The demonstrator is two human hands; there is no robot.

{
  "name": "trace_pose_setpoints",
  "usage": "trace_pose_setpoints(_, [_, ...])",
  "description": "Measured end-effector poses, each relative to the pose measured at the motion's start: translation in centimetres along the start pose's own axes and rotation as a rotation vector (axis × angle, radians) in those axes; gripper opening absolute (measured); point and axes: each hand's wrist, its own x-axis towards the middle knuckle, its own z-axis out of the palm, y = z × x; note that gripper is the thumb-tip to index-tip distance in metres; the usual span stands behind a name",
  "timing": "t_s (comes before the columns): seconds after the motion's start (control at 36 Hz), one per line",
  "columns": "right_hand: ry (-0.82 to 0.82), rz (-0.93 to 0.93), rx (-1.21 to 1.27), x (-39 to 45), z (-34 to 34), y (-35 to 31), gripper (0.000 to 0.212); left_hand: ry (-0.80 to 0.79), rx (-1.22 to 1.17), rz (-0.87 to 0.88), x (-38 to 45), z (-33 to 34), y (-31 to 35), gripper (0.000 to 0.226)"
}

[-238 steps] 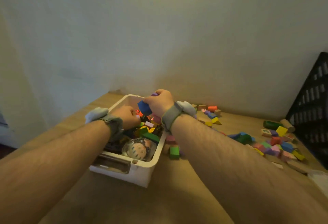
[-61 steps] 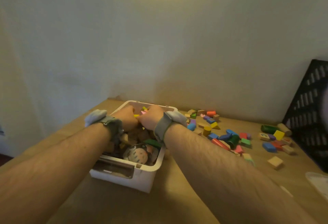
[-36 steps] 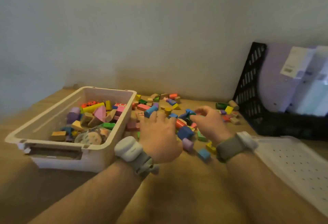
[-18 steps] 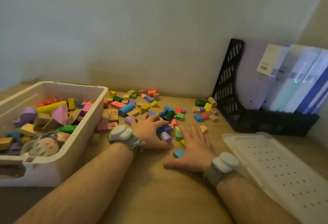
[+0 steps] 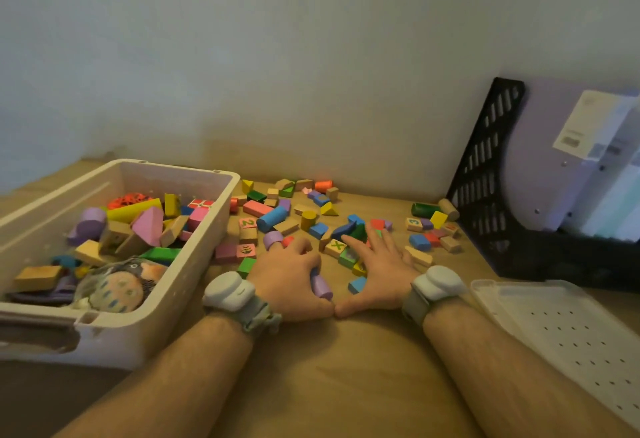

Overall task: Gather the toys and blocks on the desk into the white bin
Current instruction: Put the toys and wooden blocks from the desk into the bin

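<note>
A wooden desk (image 5: 329, 378) is holding a half-filled white bin (image 5: 194, 264) at left, with loose blocks (image 5: 311, 219) lying scattered just right of it. The left hand (image 5: 291, 278) is curling around a purple cylinder (image 5: 321, 285); the right hand (image 5: 377, 271) is lying spread over blocks, thumbs touching. Seemingly mid-scoop; next, likely cupping and lifting the pile into the bin.

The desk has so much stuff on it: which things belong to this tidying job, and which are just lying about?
Part of the job:
white bin
loose blocks
purple block in the left hand
right hand

Just lying about:
black file rack
folders
perforated white lid
</note>
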Motion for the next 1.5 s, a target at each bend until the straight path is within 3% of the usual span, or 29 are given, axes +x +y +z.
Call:
trace_pose_setpoints(0.08, [0.0,-0.042,-0.025,0.8,-0.5,-0.3,0.14,-0.057,-0.019,0.005,0.0,-0.5,0.1,0.058])
trace_pose_setpoints(0.22, [-0.064,-0.027,0.002,1.6,-0.8,-0.6,0.138,-0.333,-0.063,0.04,-0.5,-2.2,-1.2,0.048])
trace_pose_setpoints(0.28, [-0.049,-0.008,0.026,1.5,-0.6,-0.6,0.139,-0.36,-0.058,0.049,-0.7,-2.3,-1.6,0.046])
trace_pose_setpoints(0.44, [0.075,0.029,0.028,0.0,0.5,-0.4,0.127,-0.342,-0.085,0.005,-1.2,-2.0,-1.8,0.051])
trace_pose_setpoints(0.58, [0.138,0.016,0.04,-1.4,1.0,-0.4,0.111,-0.176,-0.063,-0.087,-1.1,-0.3,-0.7,0.062])
trace_pose_setpoints(0.69, [0.16,-0.01,0.014,-1.9,1.1,-0.5,0.104,-0.03,-0.124,-0.096,-0.7,0.1,0.1,0.04])
trace_pose_setpoints(0.83, [0.14,-0.025,-0.039,-1.3,1.1,-0.2,0.116,0.052,-0.134,0.025,-0.9,-0.4,0.1,0.011])
trace_pose_setpoints(0.92, [0.12,-0.038,-0.078,-0.9,0.9,-0.1,0.119,0.072,-0.136,0.033,-0.8,-0.6,0.0,0.016])
trace_pose_setpoints(1.08, [0.187,-0.027,-0.068,-1.1,1.1,-0.4,0.121,0.089,-0.1,-0.148,-0.5,-0.2,0.5,0.038])
trace_pose_setpoints(1.36, [0.183,0.044,-0.034,-1.9,1.4,-1.1,0.108,0.145,0.038,-0.224,0.9,1.4,0.9,0.08])
trace_pose_setpoints(1.5, [0.163,0.09,-0.068,-2.1,1.2,-1.2,0.118,0.063,0.067,-0.232,2.0,1.4,0.8,0.087])
